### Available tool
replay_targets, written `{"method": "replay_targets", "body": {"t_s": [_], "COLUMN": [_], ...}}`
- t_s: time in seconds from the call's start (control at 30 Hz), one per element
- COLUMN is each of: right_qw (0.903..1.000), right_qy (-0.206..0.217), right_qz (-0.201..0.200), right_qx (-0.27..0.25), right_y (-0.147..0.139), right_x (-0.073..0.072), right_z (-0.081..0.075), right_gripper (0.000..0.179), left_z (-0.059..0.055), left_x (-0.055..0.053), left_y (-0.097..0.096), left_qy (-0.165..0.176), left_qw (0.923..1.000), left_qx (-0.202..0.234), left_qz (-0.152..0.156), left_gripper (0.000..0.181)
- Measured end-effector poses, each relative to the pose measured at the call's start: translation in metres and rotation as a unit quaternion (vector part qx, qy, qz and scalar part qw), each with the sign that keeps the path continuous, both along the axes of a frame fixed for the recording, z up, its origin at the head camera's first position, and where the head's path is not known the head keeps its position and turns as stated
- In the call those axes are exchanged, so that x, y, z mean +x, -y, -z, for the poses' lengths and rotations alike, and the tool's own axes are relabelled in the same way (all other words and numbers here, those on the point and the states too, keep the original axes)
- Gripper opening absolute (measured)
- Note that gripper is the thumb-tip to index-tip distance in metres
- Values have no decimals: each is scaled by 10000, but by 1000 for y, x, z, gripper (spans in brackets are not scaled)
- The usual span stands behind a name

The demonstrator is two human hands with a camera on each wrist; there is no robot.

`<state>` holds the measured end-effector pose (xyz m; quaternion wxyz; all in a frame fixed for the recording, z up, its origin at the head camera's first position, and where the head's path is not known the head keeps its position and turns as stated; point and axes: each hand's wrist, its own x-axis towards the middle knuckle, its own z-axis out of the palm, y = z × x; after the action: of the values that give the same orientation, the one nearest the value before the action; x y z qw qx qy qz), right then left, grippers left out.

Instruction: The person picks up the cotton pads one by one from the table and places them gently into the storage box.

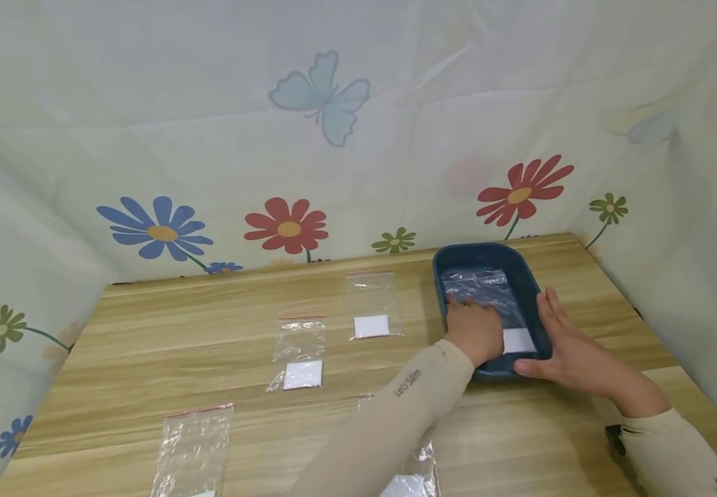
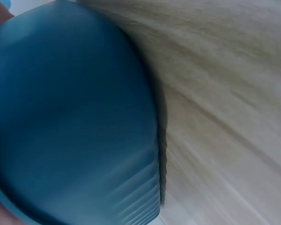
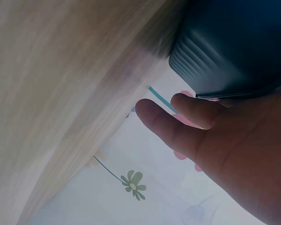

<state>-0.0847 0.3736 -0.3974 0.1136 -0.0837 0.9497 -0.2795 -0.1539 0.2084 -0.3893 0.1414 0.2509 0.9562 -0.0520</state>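
A dark blue tray point(image 1: 535, 293) stands at the back right of the table. Inside it lies a clear zip bag point(image 1: 479, 286), and a white rectangle point(image 1: 518, 340) shows at its near end. My left hand point(image 1: 475, 331) reaches over the near-left side into the tray, on the bag. Its fingertips are hidden, so whether they pinch the bag is unclear. My right hand point(image 1: 575, 352) rests against the tray's right side, thumb at the near rim. In the right wrist view two of its fingers point(image 3: 166, 124) extend straight beside the tray wall point(image 3: 225, 56).
Left of the tray, clear zip bags lie on the wood-grain table point(image 1: 240, 297): a far one point(image 1: 372, 297), a middle one point(image 1: 301, 352), a near-left one point(image 1: 193, 449), and one point(image 1: 423, 459) partly under the left sleeve. A flower-printed cloth point(image 1: 209, 138) hangs behind.
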Motion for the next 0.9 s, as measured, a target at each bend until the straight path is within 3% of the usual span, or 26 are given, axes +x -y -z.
{"method": "replay_targets", "body": {"t_s": [0.2,0.47,0.63,0.8,0.9], "right_qw": [10000,10000,10000,10000,10000], "right_qy": [38,24,14,-11,-26], "right_qz": [43,3,-25,-70,-75], "right_qx": [-6,-17,10,1,28], "right_y": [1,1,3,3,2], "right_x": [0,0,0,-1,-1], "right_z": [-1,0,0,1,1], "right_gripper": [126,126,125,125,125], "left_z": [3,6,4,-7,-17], "left_x": [2,2,3,7,10], "left_y": [-3,-2,4,20,33], "left_qy": [3,-101,-263,-480,-416], "left_qw": [9993,9990,9996,9939,9879], "left_qx": [-332,-425,8,759,1133], "left_qz": [-166,-103,93,639,973], "left_gripper": [58,57,60,55,55]}}
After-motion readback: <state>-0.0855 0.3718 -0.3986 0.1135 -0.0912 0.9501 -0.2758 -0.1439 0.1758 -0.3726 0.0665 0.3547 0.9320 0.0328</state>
